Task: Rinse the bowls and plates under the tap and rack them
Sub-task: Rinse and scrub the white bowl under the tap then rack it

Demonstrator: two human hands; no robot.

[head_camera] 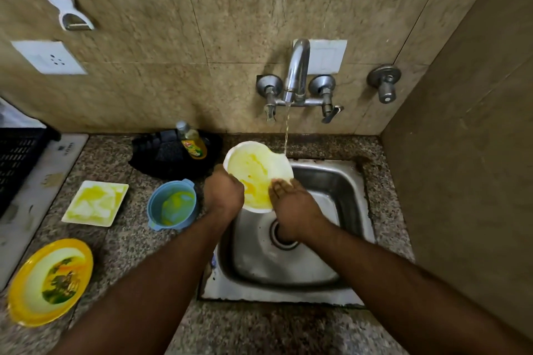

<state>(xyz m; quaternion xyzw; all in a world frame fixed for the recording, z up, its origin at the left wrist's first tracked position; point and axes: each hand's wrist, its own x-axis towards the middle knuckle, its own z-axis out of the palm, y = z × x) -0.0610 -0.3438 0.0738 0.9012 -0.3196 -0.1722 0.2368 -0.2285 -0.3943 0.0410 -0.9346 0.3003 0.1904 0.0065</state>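
Left hand (224,192) gripping white plate (255,170), right hand (294,206) on it, tap (297,72) running

Yellow-smeared white plate (255,173) tilted over sink (331,181)

A yellow-red label is seen on the dish-soap bottle (192,141); its lettering is too blurred to be read. No other text is legible.

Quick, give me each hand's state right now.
Left hand: grips the white plate by its rim.
Right hand: open, fingers flat on the plate's face.
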